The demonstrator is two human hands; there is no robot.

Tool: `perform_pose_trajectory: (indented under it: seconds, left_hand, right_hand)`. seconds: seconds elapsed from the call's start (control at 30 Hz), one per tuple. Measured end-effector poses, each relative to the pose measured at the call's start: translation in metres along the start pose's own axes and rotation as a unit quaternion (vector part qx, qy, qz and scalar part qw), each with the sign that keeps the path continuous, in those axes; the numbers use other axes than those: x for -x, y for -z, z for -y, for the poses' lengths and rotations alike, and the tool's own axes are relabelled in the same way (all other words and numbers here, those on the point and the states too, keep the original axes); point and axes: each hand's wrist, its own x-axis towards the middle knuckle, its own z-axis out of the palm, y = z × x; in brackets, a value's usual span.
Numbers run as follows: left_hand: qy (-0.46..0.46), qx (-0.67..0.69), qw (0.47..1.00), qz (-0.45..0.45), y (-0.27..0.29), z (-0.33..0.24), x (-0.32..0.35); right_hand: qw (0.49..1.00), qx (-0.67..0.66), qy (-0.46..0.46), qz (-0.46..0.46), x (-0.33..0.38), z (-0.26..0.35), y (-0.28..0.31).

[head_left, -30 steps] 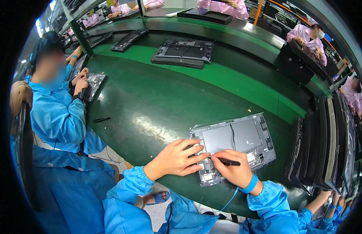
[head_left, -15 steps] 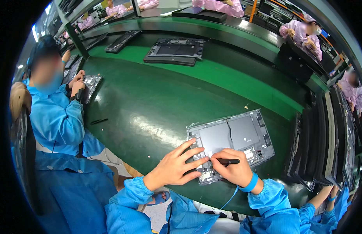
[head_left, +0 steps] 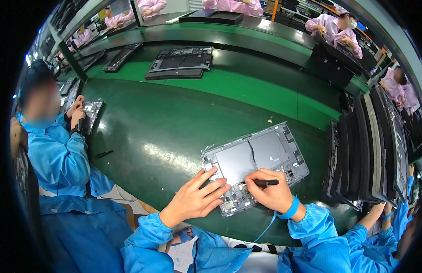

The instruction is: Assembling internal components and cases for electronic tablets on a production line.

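Observation:
An opened grey laptop base (head_left: 261, 152) lies on the green worktable (head_left: 147, 132), its inner panel and dark flat parts showing. My left hand (head_left: 195, 198) rests flat with fingers spread on the base's near left corner. My right hand (head_left: 271, 193) grips a black pen-like tool (head_left: 264, 182) lying sideways, with its left end at the small parts along the near edge. A blue wrist strap (head_left: 290, 210) with a thin cord circles my right wrist.
A person in blue on my left bends over a small device (head_left: 90, 116). A rack of upright dark panels (head_left: 370, 150) stands at the right. Another open laptop base (head_left: 181, 61) lies on the far belt, where people in pink sit.
The view has shifted slightly. My left hand's fingers have spread wider on the base's corner. My right hand stays in place with the tool.

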Motion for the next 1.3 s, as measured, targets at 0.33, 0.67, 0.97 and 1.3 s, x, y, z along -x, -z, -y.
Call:
perform_pose_trajectory:
  seconds: [0.33,0.67,0.97,1.3]
  left_hand:
    - [0.004,0.007,1.000,-0.006,0.001,-0.003,0.000]
    - [0.064,-0.015,0.992,-0.108,0.016,0.023,-0.034]
    - [0.345,0.384,0.783,0.346,0.029,0.078,-0.123]
    - [0.424,0.546,0.722,-0.030,-0.035,0.147,-0.202]
  right_hand:
    - [0.999,0.044,0.000,-0.021,0.004,0.001,0.002]
    - [0.998,0.043,0.044,-0.032,0.000,-0.008,0.003]
    - [0.984,-0.003,0.175,-0.012,0.020,-0.013,0.014]
    - [0.960,0.055,0.240,-0.130,0.027,-0.029,0.010]
